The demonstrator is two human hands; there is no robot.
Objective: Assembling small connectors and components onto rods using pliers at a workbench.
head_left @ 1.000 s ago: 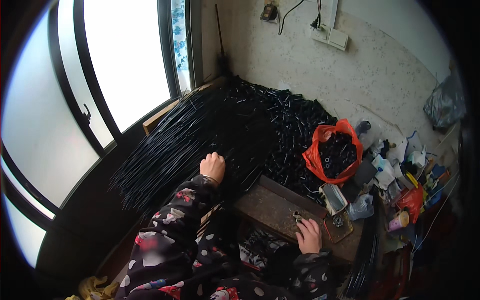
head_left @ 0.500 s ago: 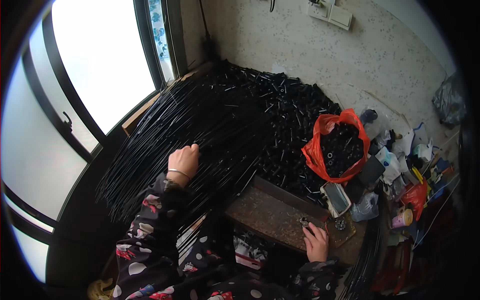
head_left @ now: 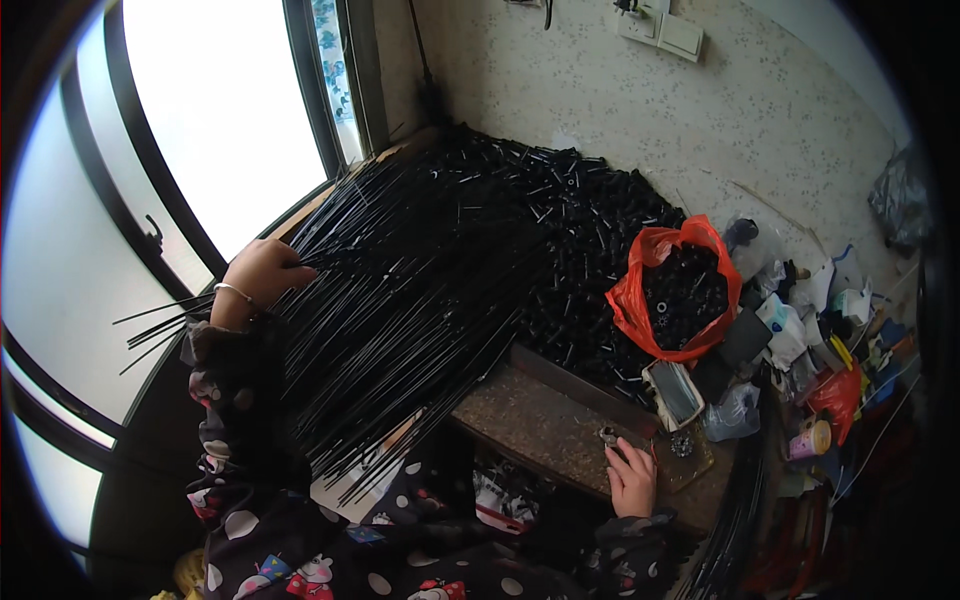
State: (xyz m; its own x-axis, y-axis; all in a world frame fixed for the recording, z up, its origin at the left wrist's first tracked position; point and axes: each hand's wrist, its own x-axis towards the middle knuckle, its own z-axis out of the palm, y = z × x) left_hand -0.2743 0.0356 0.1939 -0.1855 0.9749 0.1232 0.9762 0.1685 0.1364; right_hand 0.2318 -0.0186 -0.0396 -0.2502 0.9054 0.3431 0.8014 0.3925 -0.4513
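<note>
My left hand is closed around several thin black rods, whose ends stick out to its left. It is over the left side of a large heap of long black rods, close to the window. My right hand rests on a worn brown board with its fingers stretched out. Its fingertips are at a small metal piece on the board; whether they touch it is hard to tell.
Short black tubular parts are piled behind the board. A red plastic bag holds more small black parts. On the right lie a white-framed rectangular box, a clear bag, a yellow cup and clutter. The window frame borders the left.
My left hand has moved left and up from the middle of the rod heap, with rod ends now sticking out past it. My right hand stays by the metal piece. The view has shifted slightly.
</note>
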